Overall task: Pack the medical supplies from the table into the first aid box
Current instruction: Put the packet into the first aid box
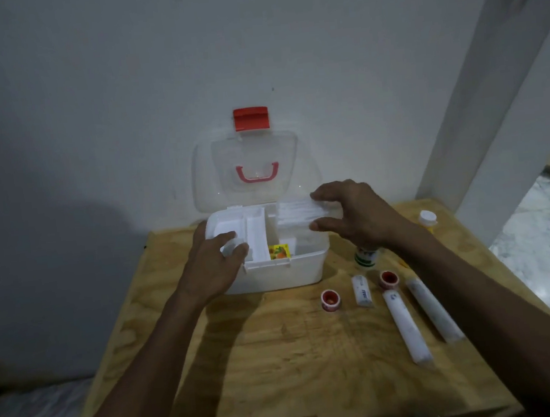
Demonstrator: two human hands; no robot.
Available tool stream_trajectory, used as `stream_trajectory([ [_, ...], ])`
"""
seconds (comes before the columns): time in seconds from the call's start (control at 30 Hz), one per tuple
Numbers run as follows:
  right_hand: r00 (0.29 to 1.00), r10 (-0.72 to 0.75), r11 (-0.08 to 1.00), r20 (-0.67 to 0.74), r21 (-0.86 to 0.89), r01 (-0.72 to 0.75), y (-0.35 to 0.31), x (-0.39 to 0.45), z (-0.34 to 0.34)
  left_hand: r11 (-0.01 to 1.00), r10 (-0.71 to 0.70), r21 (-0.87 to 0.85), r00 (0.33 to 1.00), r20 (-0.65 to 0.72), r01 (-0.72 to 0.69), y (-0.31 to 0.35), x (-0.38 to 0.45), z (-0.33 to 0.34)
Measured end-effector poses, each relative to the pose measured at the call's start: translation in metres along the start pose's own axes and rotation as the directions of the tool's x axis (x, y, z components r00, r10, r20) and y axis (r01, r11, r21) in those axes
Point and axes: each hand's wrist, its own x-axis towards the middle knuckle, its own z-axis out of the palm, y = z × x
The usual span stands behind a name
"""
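While our left hand [217, 264] steadies the tray on the white first aid box [275, 275] near the tabletop's [283, 375] far edge, our right hand [351, 216] pinches a white gauze pack [296, 214] between thumb and fingers over its right compartment. Bandage rolls [405, 325] and tape spools [331, 299] lie toward the right edge.

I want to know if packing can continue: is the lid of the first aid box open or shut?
Open. The clear lid stands upright behind the white first aid box, against the wall, and the compartments inside are visible.
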Motion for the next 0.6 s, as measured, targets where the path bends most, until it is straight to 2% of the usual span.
stream_trajectory([
  [0.2, 0.995, 0.000, 0.993, 0.102, -0.114, 0.011, 0.002, 0.028, 0.020, 1.000, 0.016, 0.010, 1.000, 0.000, -0.016, -0.006, 0.003, 0.002],
  [0.6, 0.983, -0.021, 0.992, 0.182, -0.122, 0.044, -0.010, 0.051, 0.058, 1.000, 0.002, 0.011, 1.000, -0.004, -0.002, -0.005, 0.003, 0.003],
])
